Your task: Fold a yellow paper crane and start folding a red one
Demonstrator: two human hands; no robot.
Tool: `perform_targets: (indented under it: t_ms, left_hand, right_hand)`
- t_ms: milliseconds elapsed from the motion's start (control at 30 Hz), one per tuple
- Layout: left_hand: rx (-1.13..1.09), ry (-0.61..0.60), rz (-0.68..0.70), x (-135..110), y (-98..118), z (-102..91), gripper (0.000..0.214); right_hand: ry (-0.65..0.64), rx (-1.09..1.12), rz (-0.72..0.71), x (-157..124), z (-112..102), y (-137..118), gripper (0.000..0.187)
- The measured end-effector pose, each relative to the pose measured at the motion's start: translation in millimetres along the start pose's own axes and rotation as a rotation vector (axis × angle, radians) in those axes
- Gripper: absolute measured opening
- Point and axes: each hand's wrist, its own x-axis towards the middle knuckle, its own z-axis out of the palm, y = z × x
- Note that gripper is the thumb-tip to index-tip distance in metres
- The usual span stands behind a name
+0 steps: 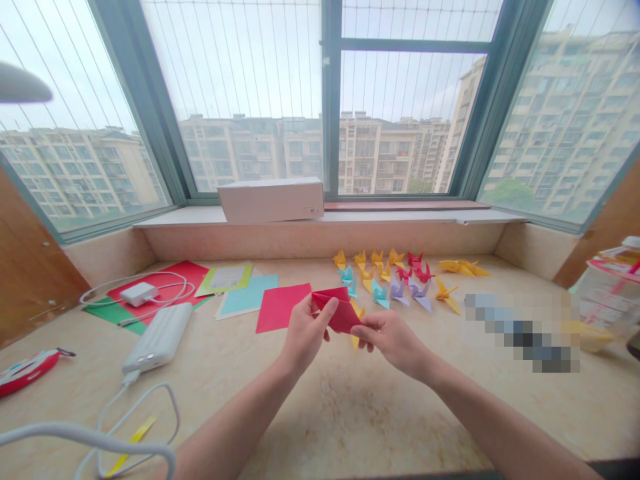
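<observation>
My left hand (pixel 305 331) and my right hand (pixel 389 338) hold a folded piece of red origami paper (pixel 339 310) between them above the marble-look counter (pixel 320 427). Fingers of both hands pinch its edges, and the lower part of the fold is partly hidden behind them. A loose square of red paper (pixel 283 307) lies just left of my left hand. Beyond my hands stand several folded paper cranes (pixel 385 283) in yellow, blue, red and lilac. A yellow crane (pixel 355 331) lies partly behind the folded paper and my right hand.
Left of my hands lie stacked coloured sheets (pixel 160 283), a white charger with cable (pixel 139 293), and a white power bank (pixel 157 337) with a looped cable. A red pouch (pixel 27 372) sits at the left edge, a white box (pixel 270 200) on the sill, and a plastic container (pixel 613 293) at right.
</observation>
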Motion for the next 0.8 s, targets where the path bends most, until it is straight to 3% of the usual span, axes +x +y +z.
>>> perform_targets:
  t_ms: [200,367,800]
  left_hand:
    - [-0.072,0.075,0.065,7.5,2.8,-8.1,0.033]
    - [-0.075,0.159,0.124,11.2,-1.0,-11.0,0.03]
    - [-0.111,0.229,0.134,15.8,-5.5,-16.9,0.036]
  right_hand:
    - [-0.081,0.023,-0.052,4.1,-7.1,4.7,0.056]
    - [-0.163,0.097,0.003,7.4,-10.9,9.8,0.051]
    - [-0.033,0.09,-0.047,5.8,-14.2,-0.2,0.049]
